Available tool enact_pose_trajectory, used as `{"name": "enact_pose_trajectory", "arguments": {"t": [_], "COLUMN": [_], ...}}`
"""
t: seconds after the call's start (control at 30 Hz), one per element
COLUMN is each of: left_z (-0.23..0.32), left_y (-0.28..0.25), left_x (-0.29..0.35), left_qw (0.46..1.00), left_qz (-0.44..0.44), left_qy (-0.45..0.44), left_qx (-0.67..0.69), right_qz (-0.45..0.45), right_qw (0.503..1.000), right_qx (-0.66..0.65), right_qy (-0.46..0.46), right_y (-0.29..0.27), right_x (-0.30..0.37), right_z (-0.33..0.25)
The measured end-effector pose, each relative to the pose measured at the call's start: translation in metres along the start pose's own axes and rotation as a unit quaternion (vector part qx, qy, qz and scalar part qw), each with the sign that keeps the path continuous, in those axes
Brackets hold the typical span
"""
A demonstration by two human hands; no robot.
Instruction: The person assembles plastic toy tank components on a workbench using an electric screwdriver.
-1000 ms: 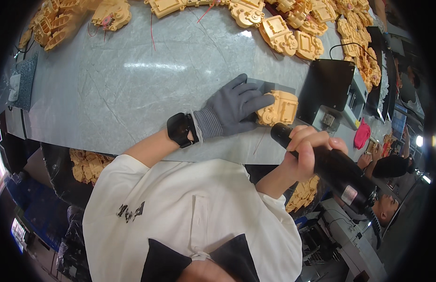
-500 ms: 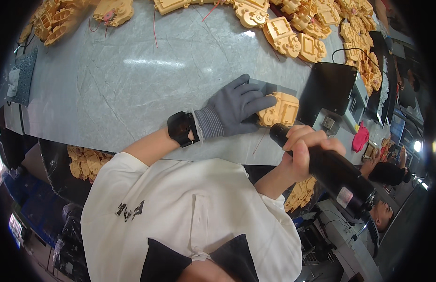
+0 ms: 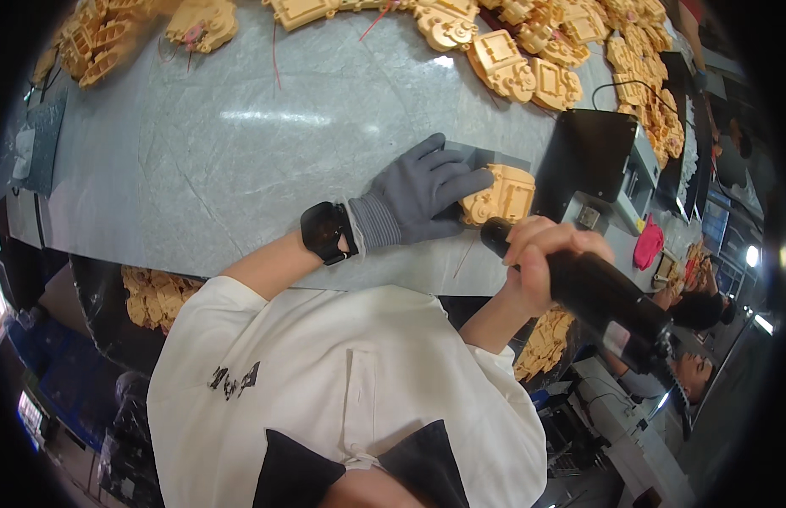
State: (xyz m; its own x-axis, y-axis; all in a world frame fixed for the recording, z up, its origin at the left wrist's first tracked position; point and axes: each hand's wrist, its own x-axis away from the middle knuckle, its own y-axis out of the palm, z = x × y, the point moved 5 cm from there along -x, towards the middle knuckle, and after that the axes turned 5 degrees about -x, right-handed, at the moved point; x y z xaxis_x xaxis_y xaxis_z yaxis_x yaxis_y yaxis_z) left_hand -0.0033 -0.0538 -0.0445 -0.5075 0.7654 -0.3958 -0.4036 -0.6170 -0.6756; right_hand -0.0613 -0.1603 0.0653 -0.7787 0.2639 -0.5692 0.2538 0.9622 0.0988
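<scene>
My left hand (image 3: 423, 190), in a grey knit glove, lies over a dark grey block (image 3: 495, 157) on the table. Its index finger presses on a yellow plastic housing (image 3: 505, 195) that sits against the block, while the thumb side is partly hidden. A black electric screwdriver (image 3: 609, 296) is wrapped in the fingers of my bare right hand (image 3: 545, 254). The tool slants, its nose close to the housing's near edge and its corded end off to the lower right. Whether the bit touches the housing cannot be seen.
Many similar yellow housings (image 3: 499, 63) line the table's far side, some with red wires. Right of the block stands a black machine (image 3: 588, 161) with a metal part (image 3: 589, 216) in front. A pink cloth (image 3: 648, 244) lies beyond. Another person (image 3: 694, 372) is at the right.
The rear of the screwdriver has swung slightly upward, with its nose still beside the housing. My left hand stays on the housing. The whole view has shifted a little.
</scene>
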Motion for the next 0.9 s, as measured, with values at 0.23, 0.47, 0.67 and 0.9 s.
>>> {"name": "enact_pose_trajectory", "arguments": {"t": [0.23, 0.47, 0.67, 0.9], "left_z": [0.003, 0.012, 0.018, 0.01], "left_y": [-0.002, 0.002, 0.005, 0.012], "left_x": [-0.001, -0.004, -0.008, -0.006], "left_qw": [0.999, 0.996, 0.997, 0.997], "left_qz": [-0.033, 0.039, 0.058, 0.026], "left_qy": [-0.017, -0.041, -0.053, -0.077], "left_qx": [-0.015, -0.065, -0.017, 0.015], "right_qz": [0.162, 0.353, 0.342, 0.331], "right_qw": [0.976, 0.923, 0.918, 0.928], "right_qx": [-0.051, 0.139, 0.199, 0.17], "right_qy": [-0.134, -0.071, -0.018, -0.011], "right_y": [-0.076, -0.177, -0.151, -0.148], "right_x": [0.007, -0.002, -0.019, 0.001], "right_z": [-0.086, -0.058, -0.038, -0.048]}}
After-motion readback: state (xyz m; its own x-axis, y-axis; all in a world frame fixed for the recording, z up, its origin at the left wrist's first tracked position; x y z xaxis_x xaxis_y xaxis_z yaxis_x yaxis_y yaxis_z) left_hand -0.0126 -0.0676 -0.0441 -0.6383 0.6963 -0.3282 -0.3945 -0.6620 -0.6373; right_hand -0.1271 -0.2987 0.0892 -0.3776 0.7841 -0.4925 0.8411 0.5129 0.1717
